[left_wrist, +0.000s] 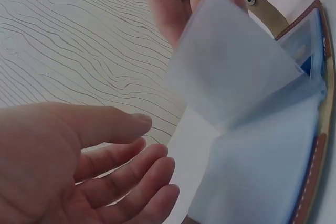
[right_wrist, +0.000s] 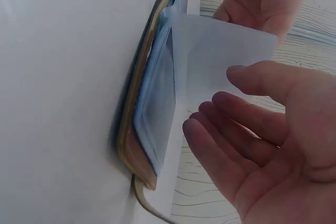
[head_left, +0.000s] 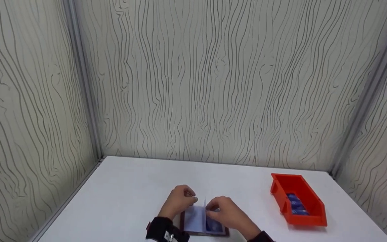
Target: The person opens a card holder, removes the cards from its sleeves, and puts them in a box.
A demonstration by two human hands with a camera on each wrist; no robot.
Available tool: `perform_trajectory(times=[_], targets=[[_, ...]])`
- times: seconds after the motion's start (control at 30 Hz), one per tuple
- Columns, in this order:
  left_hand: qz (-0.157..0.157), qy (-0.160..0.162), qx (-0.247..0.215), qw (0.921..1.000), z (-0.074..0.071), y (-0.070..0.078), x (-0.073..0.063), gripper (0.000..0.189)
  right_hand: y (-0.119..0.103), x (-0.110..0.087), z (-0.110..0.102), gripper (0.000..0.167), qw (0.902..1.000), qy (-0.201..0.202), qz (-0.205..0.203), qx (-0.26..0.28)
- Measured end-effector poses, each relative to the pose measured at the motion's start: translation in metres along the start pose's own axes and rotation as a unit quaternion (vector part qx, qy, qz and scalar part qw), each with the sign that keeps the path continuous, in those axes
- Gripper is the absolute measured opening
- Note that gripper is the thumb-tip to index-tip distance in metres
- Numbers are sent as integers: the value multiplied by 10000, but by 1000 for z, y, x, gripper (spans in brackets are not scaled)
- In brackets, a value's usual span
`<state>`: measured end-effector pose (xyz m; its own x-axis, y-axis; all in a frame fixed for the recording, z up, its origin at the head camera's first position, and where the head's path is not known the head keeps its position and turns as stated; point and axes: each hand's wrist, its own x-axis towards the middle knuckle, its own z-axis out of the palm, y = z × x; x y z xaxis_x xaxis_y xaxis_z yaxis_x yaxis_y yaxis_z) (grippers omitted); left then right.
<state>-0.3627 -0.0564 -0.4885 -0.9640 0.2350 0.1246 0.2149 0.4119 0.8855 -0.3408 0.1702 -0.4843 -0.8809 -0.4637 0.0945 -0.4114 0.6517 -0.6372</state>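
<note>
An opened card holder (head_left: 194, 220) with clear plastic sleeves and a brown stitched cover lies on the table. One clear sleeve page (left_wrist: 231, 61) stands up from its middle. My left hand (head_left: 180, 201) is over the left side, thumb and fingers apart, with nothing between them in the left wrist view. My right hand (head_left: 225, 211) is beside the raised page on the right, its fingers loosely bent and thumb apart; whether they touch the page is unclear. Something dark blue shows in the right-hand sleeve (head_left: 213, 226). A snap strap (left_wrist: 265, 11) sticks out from the cover.
An orange-red bin (head_left: 306, 220) stands on the right of the white table (head_left: 129, 188), with several blue card-like items (head_left: 296, 203) inside. Wood-grain patterned panels (head_left: 193, 84) enclose the table at the back and sides.
</note>
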Motion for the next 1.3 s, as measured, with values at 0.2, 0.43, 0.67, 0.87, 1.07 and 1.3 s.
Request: perform_trajectory(times=[0.2, 0.43, 0.67, 0.87, 1.07, 1.3], targets=[[36, 707, -232, 9972, -6, -1, -2, 9, -16, 16, 20, 17, 9978, -145, -283, -582], [-53, 959, -338, 9948, -5, 1, -3, 9, -25, 20, 38, 11, 9832, -129, -684, -1688], [-220, 554, -232, 9980, 0, 1, -1, 10, -25, 18, 38, 17, 9836, -164, -774, -1622], [-180, 456, -209, 9986, -4, 1, -2, 12, -15, 11, 20, 21, 9865, -412, -1165, -1071], [-444, 301, -291, 9981, -3, 11, -3, 15, 0, -4, -15, 31, 9926, -246, -760, -919], [-611, -325, -655, 9954, 18, 13, -5, 12, 14, -14, -20, 51, 9936, -511, -54, -1004]])
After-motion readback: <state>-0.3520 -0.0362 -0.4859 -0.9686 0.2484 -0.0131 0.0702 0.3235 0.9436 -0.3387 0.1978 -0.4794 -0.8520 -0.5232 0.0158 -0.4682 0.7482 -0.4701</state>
